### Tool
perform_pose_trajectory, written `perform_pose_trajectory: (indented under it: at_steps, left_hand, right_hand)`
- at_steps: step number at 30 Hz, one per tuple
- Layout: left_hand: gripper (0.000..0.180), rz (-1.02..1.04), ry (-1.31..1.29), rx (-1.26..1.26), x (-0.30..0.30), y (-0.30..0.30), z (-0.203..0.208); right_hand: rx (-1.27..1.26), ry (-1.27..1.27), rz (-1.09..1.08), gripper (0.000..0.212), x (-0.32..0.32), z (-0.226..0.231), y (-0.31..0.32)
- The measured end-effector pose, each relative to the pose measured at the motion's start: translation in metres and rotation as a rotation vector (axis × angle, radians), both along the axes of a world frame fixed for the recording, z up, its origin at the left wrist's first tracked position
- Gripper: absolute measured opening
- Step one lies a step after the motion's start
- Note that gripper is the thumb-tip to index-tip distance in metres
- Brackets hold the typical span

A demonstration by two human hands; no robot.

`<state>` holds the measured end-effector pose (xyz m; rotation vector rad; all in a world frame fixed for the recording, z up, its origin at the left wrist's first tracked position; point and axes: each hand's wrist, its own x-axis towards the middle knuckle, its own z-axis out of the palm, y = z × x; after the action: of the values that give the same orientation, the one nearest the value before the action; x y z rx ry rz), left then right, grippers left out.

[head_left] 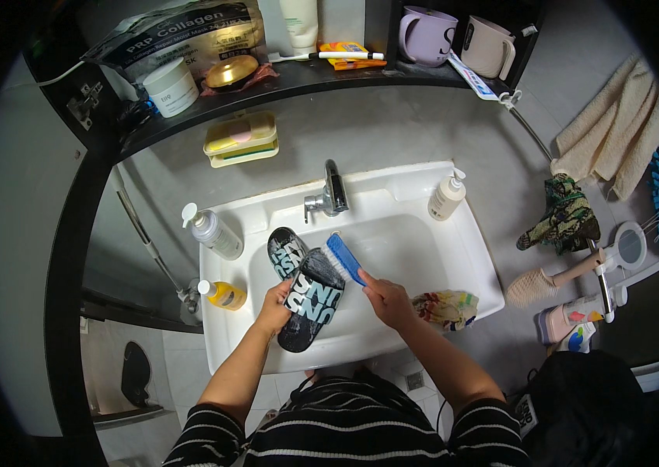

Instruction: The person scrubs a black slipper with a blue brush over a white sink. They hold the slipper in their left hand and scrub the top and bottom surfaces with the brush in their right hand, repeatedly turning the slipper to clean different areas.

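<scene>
Head view: the left hand (273, 308) has its fingers clamped on the left edge of a black slide sandal (315, 302) with large pale-blue lettering, holding it over the left half of a white washbasin (487, 268). The sandal's long axis runs on a slant, its far end pointing up and slightly right towards the chrome faucet (335, 189), its near end down and slightly left towards the basin's front rim; which end is the toe, I cannot tell. Whitish suds streak its surface.

The right hand (389, 300) has its fingers closed on the lower right end of a blue scrubbing brush (343, 259). The brush slants from upper left to lower right, with its white bristles facing left and down at the sandal's far end; whether they press on it is unclear.

A second black slide sandal (286, 247) lies in the basin behind the held one, partly hidden by it, its visible end pointing up and left. A patterned cloth (448, 307) lies at the basin's right front, near the right hand.
</scene>
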<state>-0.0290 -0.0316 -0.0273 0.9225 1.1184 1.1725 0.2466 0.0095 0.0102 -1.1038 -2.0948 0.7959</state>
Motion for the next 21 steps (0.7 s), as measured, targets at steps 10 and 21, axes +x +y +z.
perform_pose_trajectory:
  at_steps: [10,21]
  left_hand:
    - [0.032,0.076,-0.199,-0.047,-0.003,0.002,0.021]
    - [0.039,0.064,-0.131,-0.002,0.003,0.002,0.017]
  right_hand:
    - [-0.05,0.237,0.006,0.041,-0.005,0.004,-0.024]
    - [0.044,0.161,-0.022,0.041,0.002,-0.003,-0.025]
